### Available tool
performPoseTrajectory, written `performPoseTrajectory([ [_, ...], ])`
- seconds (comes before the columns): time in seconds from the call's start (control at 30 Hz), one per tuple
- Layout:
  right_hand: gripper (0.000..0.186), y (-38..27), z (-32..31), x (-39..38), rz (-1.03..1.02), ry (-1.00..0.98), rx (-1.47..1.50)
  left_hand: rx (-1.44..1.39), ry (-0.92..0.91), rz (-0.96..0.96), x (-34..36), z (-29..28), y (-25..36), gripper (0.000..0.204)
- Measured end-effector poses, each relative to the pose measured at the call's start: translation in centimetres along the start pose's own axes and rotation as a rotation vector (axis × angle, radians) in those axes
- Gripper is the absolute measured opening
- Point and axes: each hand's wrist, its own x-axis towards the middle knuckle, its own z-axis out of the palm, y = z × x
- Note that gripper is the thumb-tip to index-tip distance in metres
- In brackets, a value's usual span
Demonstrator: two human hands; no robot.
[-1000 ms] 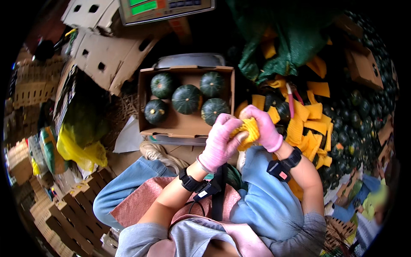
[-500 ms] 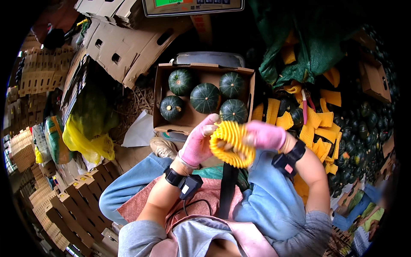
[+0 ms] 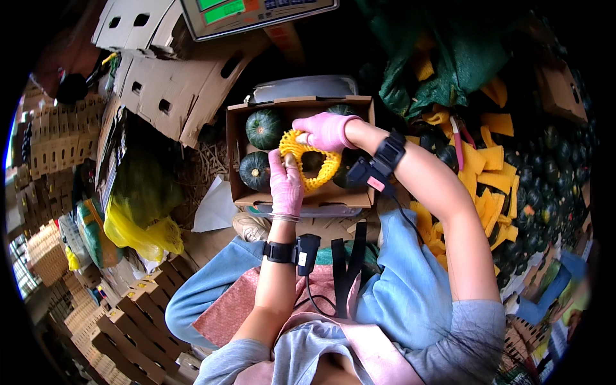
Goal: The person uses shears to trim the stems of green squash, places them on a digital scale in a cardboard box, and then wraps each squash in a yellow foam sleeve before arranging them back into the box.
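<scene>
With our left grip [image 3: 286, 188] and right grip [image 3: 326, 131] we pinch the yellow net ring [image 3: 330, 168] above the middle of the cardboard box [image 3: 340, 198], dark green squashes [image 3: 264, 130] sitting along its left edge.

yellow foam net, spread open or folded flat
Spread open: the left hand and right hand hold the foam net in a ring around a visible gap.
</scene>
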Motion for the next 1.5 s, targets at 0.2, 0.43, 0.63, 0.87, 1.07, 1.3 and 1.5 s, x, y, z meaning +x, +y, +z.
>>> performPoseTrajectory([
  [0.2, 0.034, -0.7, 2.0, -3.2, 0.029, 0.319, 0.157, -0.584, -0.014, -0.138, -0.8, -0.4, 3.7, 0.025],
  [0.43, 0.021, 3.9, 5.8, -10.6, -0.159, 0.785, 0.252, -0.435, -0.321, 0.055, -1.9, 0.4, 4.6, 0.026],
  [0.63, 0.017, 3.1, 6.0, -9.8, -0.057, 0.904, 0.299, -0.506, -0.220, 0.059, -1.1, 1.7, 4.3, 0.017],
  [0.87, 0.016, 5.7, 5.8, -9.2, 0.041, 0.956, 0.436, -0.695, -0.227, -0.132, -0.6, 2.9, 3.7, 0.015],
  [1.07, 0.020, 5.4, 5.6, -9.2, 0.205, 0.955, 0.089, -0.685, -0.259, -0.244, -0.4, 2.6, 1.4, 0.022],
  [1.3, 0.025, 3.3, 7.6, -12.9, -0.037, 1.046, -0.341, 0.050, -0.355, 0.377, -2.5, 1.2, 7.4, 0.061],
  [1.5, 0.030, 2.8, 8.7, -12.2, 0.099, 0.996, 0.012, 0.170, -0.459, 0.290, -2.1, 0.6, 9.2, 0.076],
])
